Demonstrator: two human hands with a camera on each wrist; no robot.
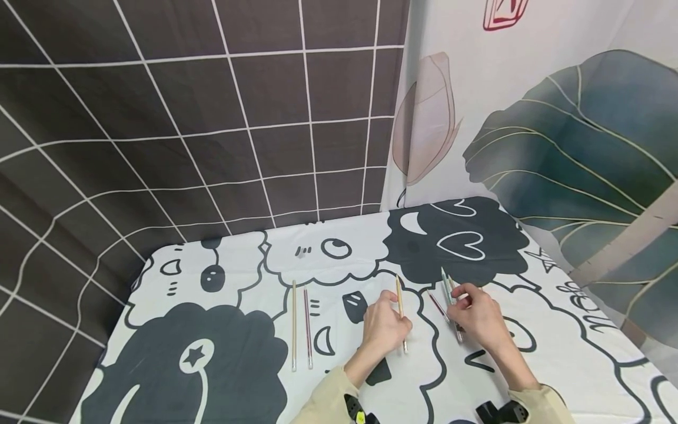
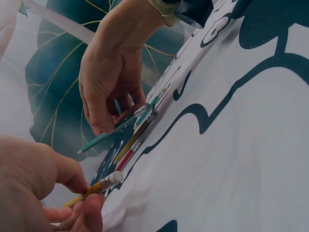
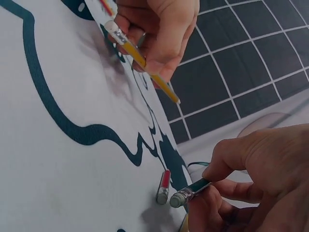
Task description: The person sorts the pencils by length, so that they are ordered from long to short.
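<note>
My left hand (image 1: 385,324) pinches a yellow pencil (image 1: 399,294) between thumb and fingers. In the right wrist view, that pencil's white eraser end points toward the camera. To the right, my right hand (image 1: 479,315) holds a green pencil (image 3: 198,186) near its eraser end, just above the cloth. Below that hand in the left wrist view lie a red pencil (image 2: 126,158), a brownish-yellow pencil (image 2: 133,137) and a second green pencil (image 2: 155,100), close together. My right palm and fingers partly cover this group in the head view.
Left of my hands, a yellow pencil (image 1: 293,324) and a red pencil (image 1: 308,330) lie side by side, a small gap between them. A black-and-white patterned cloth (image 1: 371,406) covers the table. A dark grid curtain (image 1: 265,88) and a leaf-print curtain (image 1: 572,147) hang behind.
</note>
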